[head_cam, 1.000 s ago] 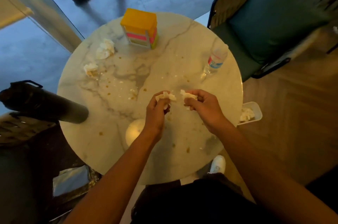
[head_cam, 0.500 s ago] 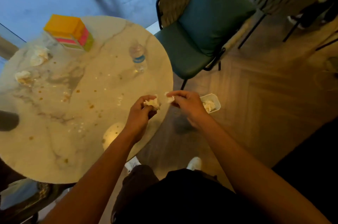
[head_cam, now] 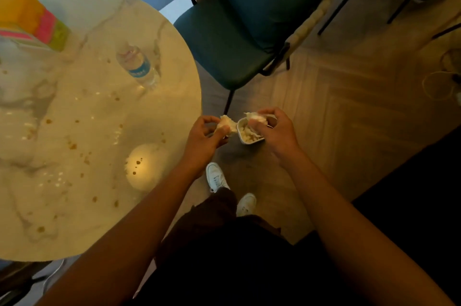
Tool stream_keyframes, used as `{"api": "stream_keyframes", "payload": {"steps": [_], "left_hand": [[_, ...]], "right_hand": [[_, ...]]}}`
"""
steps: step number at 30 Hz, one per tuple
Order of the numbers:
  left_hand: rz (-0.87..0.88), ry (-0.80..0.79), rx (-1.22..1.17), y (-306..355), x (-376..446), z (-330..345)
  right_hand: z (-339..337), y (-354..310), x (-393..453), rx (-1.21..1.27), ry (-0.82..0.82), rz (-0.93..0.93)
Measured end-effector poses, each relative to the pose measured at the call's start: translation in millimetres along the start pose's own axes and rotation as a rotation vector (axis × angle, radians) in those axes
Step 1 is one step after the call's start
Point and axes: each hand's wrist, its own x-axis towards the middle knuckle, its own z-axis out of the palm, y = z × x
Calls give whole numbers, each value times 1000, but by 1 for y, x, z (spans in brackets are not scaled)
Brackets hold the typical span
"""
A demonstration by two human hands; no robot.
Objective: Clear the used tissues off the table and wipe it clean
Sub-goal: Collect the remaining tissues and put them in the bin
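The table point(head_cam: 82, 131) was polished marble, pale with grey veins, glossy enough to mirror a lamp, and speckled with brown stains. At my eleven o'clock stood a clear plastic bottle point(head_cam: 139, 68) and a bright cardboard box point(head_cam: 32, 21). My left hand point(head_cam: 204, 141) and right hand point(head_cam: 274, 131) each pinched soft crumpled tissue paper above a white plastic bin point(head_cam: 249, 132). The chair point(head_cam: 239, 38) at twelve had matt teal cloth; the floor point(head_cam: 349, 96) was herringbone wood.

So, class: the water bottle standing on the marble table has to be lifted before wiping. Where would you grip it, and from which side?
Take the water bottle round its middle, at the blue label, coming from the table edge nearest the person. It stands upright and apart from the coloured box, so a side grip across its round body looks free; the narrow cap end likely offers less hold.
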Motion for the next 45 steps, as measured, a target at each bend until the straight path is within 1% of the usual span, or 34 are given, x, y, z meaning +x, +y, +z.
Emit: {"api": "stream_keyframes", "payload": {"steps": [2, 5, 10, 13, 16, 19, 21, 23, 26, 28, 30, 33, 35, 36, 38, 40, 42, 45], "left_hand": [[-27, -34, 24, -7, 25, 11], [-11, -96, 145, -15, 55, 31], [-36, -100, 315, -30, 94, 60], [-104, -91, 397, -51, 120, 78], [-195, -50, 425, -83, 153, 96], [-171, -75, 568, -123, 187, 113], [-154, -95, 637, -154, 215, 126], [-138, -105, 704, -189, 245, 138], [-53, -174, 801, -249, 292, 157], [-26, -221, 870, -287, 321, 166], [-1, -264, 966, -323, 349, 175], [-58, -356, 1123, -367, 380, 183], [-55, -421, 1237, -385, 394, 183], [-32, -441, 1286, -390, 399, 183], [15, -437, 1371, -397, 404, 178], [43, -418, 1437, -403, 409, 174], [19, -445, 1449, -405, 413, 175], [-101, -486, 1396, -403, 417, 185]], "right_hand": [[-10, 5, 15, 31, 42, 38], [-29, 10, 39, 18, 100, 102], [-57, 23, 82, -54, 147, 152], [-68, 41, 119, -91, 126, 171], [-75, 71, 166, -182, 53, 208], [-82, 113, 225, -312, -43, 248], [-87, 145, 271, -441, -140, 234], [-87, 179, 320, -568, -256, 180], [-83, 235, 384, -778, -387, 37], [-79, 276, 419, -846, -457, -14], [-74, 316, 447, -944, -520, -59], [-66, 358, 477, -1160, -679, -104], [-59, 376, 490, -1321, -794, -187], [-55, 382, 495, -1385, -824, -253], [-48, 390, 501, -1460, -823, -372], [-42, 394, 505, -1494, -798, -416], [-36, 398, 508, -1529, -778, -389], [-31, 402, 508, -1482, -745, -251]]}}
